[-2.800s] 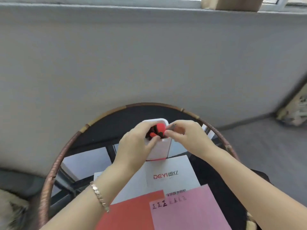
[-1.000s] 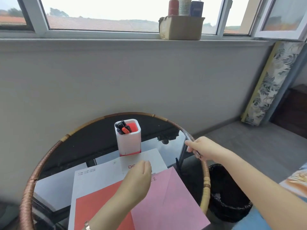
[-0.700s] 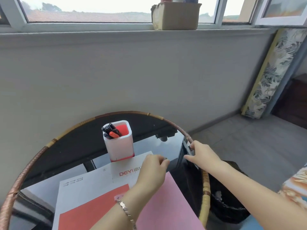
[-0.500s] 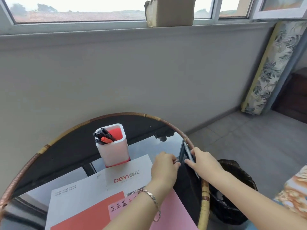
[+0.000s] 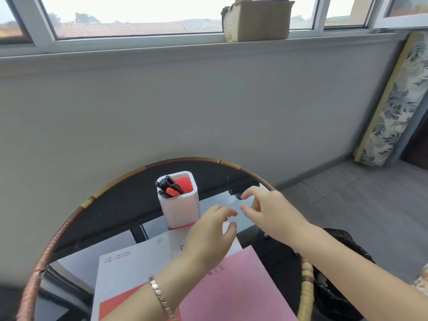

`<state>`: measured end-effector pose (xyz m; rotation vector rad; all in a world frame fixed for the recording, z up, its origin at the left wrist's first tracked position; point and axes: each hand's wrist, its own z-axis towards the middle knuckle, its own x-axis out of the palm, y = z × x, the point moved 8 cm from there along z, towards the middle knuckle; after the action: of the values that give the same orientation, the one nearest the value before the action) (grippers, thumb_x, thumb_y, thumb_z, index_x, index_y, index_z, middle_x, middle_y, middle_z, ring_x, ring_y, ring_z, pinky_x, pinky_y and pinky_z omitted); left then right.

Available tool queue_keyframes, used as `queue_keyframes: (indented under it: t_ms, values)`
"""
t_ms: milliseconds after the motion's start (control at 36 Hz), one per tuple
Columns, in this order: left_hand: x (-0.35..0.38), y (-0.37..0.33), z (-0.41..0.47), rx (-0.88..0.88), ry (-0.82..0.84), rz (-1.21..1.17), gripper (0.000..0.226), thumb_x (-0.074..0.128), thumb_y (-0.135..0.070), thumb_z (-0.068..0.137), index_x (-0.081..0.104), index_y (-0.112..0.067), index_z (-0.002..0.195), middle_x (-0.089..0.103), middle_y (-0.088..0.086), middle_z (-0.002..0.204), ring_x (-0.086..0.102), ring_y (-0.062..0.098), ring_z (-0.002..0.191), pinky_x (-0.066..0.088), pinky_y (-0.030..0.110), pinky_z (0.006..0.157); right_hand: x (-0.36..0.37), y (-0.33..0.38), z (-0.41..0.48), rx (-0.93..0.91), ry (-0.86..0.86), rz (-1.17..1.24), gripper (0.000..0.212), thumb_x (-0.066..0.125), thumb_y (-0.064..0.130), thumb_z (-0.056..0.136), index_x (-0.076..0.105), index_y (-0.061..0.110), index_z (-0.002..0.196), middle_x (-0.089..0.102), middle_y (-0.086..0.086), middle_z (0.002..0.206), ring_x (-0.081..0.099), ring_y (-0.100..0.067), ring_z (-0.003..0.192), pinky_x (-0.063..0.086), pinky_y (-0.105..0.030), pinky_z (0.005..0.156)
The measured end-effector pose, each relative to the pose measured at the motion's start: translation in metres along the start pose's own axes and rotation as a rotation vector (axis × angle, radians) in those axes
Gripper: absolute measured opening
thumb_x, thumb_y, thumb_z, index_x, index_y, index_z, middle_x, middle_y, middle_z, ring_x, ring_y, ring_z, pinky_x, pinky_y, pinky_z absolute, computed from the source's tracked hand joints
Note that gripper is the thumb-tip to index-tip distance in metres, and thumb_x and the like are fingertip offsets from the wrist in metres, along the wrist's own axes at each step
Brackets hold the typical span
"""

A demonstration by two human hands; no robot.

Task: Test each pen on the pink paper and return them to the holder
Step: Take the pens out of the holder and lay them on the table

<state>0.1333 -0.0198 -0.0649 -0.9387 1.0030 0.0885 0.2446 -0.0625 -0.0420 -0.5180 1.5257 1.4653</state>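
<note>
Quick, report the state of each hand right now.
Left hand: open, fingers loosely curled, holding nothing.
Right hand: open, fingers spread, holding nothing.

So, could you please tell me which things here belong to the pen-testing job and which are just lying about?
Job: pen holder, the pens in it, pink paper, left hand and right hand, both empty.
Lying about: white printed packet under the paper, cardboard box, black bin beside the table.
</note>
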Motion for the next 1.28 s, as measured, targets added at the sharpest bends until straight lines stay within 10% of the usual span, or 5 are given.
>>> queue_keyframes:
  t_ms: [472,750,972,1167,1278]
  values:
    - [-0.121,0.075,-0.062,-0.187,-0.252,0.025,0.024,0.047,-0.015,0.093,0.061,-0.022,0.111,0.059,-0.015,0.099,0.054,0.0,0.091,0.044,0.015,0.079,0.066,0.115,0.076,-0.231,0.121,-0.266,0.019,0.044,0.022,0.094,0.059,0.015,0.103,0.044,-0.004,0.095,0.05,-0.024,0.083,0.035,-0.03,0.06]
    - [-0.142,0.042,-0.062,-0.044,-0.452,-0.088,0.033,0.055,-0.009,0.087,0.055,-0.023,0.118,0.049,-0.024,0.1,0.05,-0.005,0.096,0.043,0.009,0.075,-0.042,0.131,0.023,-0.403,-0.46,0.214,0.013,0.064,0.004,0.082,0.068,0.007,0.094,0.069,-0.005,0.086,0.059,-0.008,0.072,0.042,-0.004,0.073]
    - [-0.123,-0.019,-0.053,0.185,-0.365,-0.084,0.028,0.06,-0.026,0.087,0.061,-0.024,0.115,0.05,-0.024,0.082,0.045,-0.009,0.076,0.035,0.008,0.068,-0.055,0.136,-0.027,-0.37,-0.224,0.677,0.025,0.067,0.009,0.078,0.061,0.027,0.094,0.071,0.003,0.079,0.067,-0.01,0.067,0.055,-0.019,0.066]
    - [-0.106,-0.001,-0.053,-0.167,-0.346,-0.87,0.007,0.063,-0.008,0.086,0.064,-0.001,0.083,0.071,0.012,0.077,0.069,0.023,0.071,0.058,0.031,0.07,-0.005,0.096,-0.027,-0.149,0.014,0.518,0.022,0.055,0.027,0.087,0.049,0.042,0.102,0.064,0.012,0.101,0.062,-0.003,0.093,0.05,-0.017,0.078]
    - [-0.081,0.007,-0.051,-0.331,-0.127,-1.181,0.016,0.053,-0.012,0.092,0.064,0.0,0.091,0.071,0.018,0.086,0.07,0.026,0.077,0.058,0.032,0.074,0.018,0.082,-0.034,-0.118,0.117,0.605,0.018,0.048,0.021,0.091,0.06,0.033,0.098,0.066,0.008,0.072,0.063,-0.005,0.062,0.048,-0.016,0.056]
